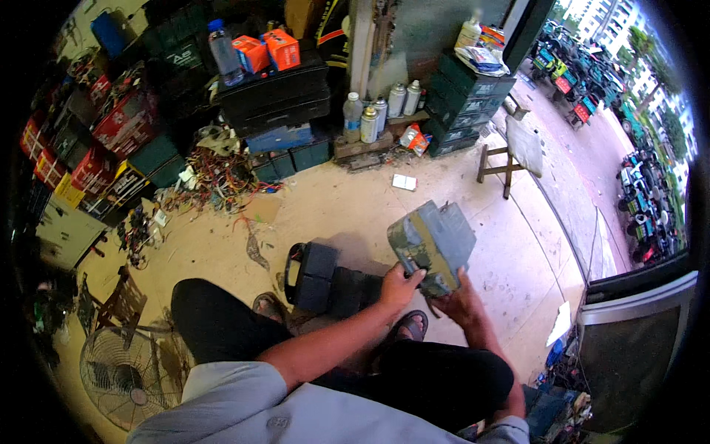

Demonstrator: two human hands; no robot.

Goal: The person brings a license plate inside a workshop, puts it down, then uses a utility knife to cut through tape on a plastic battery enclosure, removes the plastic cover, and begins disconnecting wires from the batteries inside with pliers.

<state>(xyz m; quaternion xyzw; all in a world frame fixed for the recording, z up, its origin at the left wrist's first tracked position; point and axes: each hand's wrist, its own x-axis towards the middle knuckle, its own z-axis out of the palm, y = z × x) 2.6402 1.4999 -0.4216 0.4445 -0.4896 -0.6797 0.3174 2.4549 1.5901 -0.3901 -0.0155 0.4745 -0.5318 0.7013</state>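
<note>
Out in front of me, above the floor, I hold a boxy grey-green battery pack with a tan band round it and a worn, patchy side. It is tilted. My left hand grips its near left corner, thumb laid on the side. Round the near right edge is my right hand, its fingers partly hidden beneath the pack. A black plastic case with a loop handle stands on the floor between my feet, left of my hands. Beside it lies a dark flat piece, partly covered by my left forearm.
A fan stands at my lower left. Tangled wires and stacked battery boxes fill the far left. Spray cans stand at the back near dark green boxes. A small stool sits by the doorway; scooters are parked outside.
</note>
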